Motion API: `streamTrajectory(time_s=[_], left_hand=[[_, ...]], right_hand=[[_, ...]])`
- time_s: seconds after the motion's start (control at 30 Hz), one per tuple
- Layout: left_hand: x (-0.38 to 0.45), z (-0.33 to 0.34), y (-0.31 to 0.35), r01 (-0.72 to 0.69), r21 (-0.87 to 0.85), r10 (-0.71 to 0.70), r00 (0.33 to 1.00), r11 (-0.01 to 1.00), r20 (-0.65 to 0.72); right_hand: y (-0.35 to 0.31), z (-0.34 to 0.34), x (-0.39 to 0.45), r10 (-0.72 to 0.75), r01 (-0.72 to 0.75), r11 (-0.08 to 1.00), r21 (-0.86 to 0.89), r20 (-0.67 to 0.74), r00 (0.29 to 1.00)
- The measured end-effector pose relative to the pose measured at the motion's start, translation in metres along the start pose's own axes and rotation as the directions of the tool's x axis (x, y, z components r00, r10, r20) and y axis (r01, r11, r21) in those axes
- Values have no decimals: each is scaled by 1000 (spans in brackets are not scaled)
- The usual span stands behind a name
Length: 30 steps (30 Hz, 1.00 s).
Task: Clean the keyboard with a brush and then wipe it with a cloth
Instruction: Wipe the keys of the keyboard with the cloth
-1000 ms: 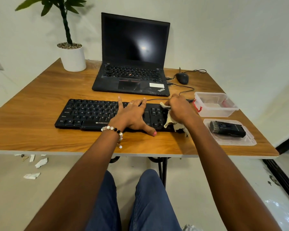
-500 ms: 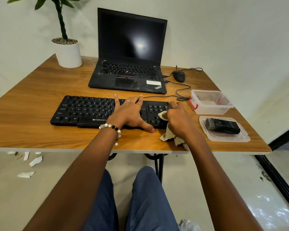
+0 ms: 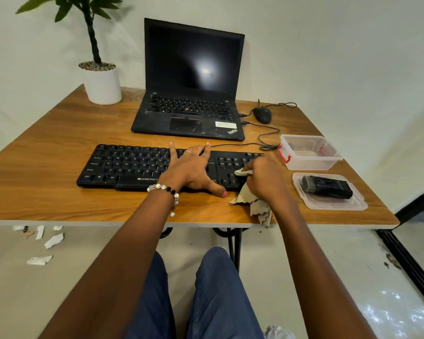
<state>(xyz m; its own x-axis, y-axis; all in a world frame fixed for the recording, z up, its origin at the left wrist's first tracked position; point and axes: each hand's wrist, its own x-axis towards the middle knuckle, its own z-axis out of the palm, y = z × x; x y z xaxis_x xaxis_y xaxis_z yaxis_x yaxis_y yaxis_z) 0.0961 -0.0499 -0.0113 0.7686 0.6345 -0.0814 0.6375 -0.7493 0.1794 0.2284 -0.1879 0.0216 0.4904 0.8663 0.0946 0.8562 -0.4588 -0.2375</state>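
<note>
Black keyboard [image 3: 132,165] lies before the laptop [image 3: 189,113]; left hand [image 3: 191,170] rests flat, released, on its middle, right hand [image 3: 262,177] grasping a cloth [image 3: 252,204] against its right end.

A single wide-angle view comes from the person's head, looking forward and down over the wooden desk [image 3: 59,148]. Both forearms reach in from the bottom edge, and the lap shows below the desk's near edge, so the camera sits close above the seated body. It faces the wall behind the desk, with the laptop [image 3: 191,94] near the centre. Straight lines bow toward the frame edges, probably from lens distortion. The floor shows at both lower corners.
</note>
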Motion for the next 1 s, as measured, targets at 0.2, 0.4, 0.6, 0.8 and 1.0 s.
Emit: streamTrajectory(time_s=[0.2, 0.4, 0.6, 0.8, 1.0], left_hand=[[0, 1, 1, 2, -7, -2, 1000, 1000, 0], [-1, -1, 1, -1, -3, 1, 1000, 1000, -5], [0, 2, 1, 1, -19, -1, 1000, 1000, -4], [-2, 0, 1, -3, -9, 3, 1000, 1000, 1], [-2, 0, 0, -12, -9, 12, 1000, 1000, 6]], right_hand=[[-10, -6, -4, 20, -9, 964, 267, -36, 999], [-36, 13, -6, -172, 170, 985, 24, 78, 982], [-13, 8, -17, -384, 375, 923, 84, 148, 911], [25, -16, -17, -367, 322, 921, 221, 206, 907], [19, -15, -7, -138, 140, 985, 104, -25, 990]])
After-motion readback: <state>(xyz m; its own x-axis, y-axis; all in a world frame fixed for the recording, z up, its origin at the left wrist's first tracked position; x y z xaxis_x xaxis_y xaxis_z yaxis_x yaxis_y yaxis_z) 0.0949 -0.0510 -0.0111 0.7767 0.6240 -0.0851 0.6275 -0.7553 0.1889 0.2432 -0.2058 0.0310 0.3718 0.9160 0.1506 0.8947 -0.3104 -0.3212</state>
